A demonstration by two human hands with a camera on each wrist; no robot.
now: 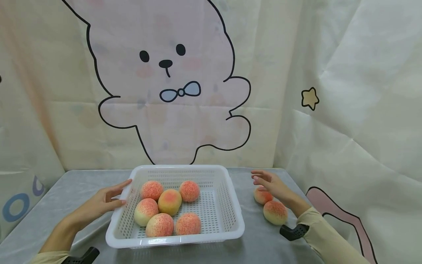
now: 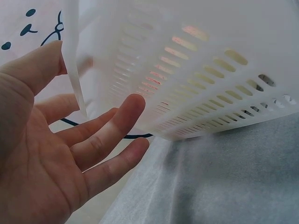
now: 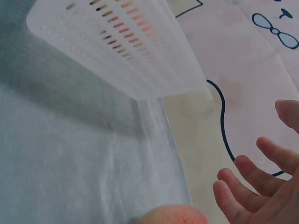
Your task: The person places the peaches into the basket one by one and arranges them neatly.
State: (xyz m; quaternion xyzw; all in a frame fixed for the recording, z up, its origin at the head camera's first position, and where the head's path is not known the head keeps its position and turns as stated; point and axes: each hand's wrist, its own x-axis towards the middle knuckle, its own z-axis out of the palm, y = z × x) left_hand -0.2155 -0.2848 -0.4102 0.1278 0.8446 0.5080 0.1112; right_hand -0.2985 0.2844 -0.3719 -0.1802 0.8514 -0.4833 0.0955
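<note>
A white plastic basket [image 1: 225,233] with slotted walls stands on the table in the head view. Inside it lie several peaches [image 1: 159,225], red-speckled over yellow. My left hand [image 1: 107,196] is at the basket's left rim, thumb and index fingertips touching it. In the left wrist view the other fingers [image 2: 110,135] extend loosely beside the slotted wall. My right hand [image 1: 271,185] hovers right of the basket with fingers spread and nothing held. Under it are two more peaches, a front one [image 1: 275,212] and a back one [image 1: 262,195] partly hidden by the hand.
Grey cloth covers the table [image 1: 89,179]. Behind it hangs a pale curtain [image 1: 263,84] printed with a cartoon animal, and another curtain [image 1: 362,110] runs along the right side. Each wrist wears a black device, seen at the right sleeve [image 1: 294,232].
</note>
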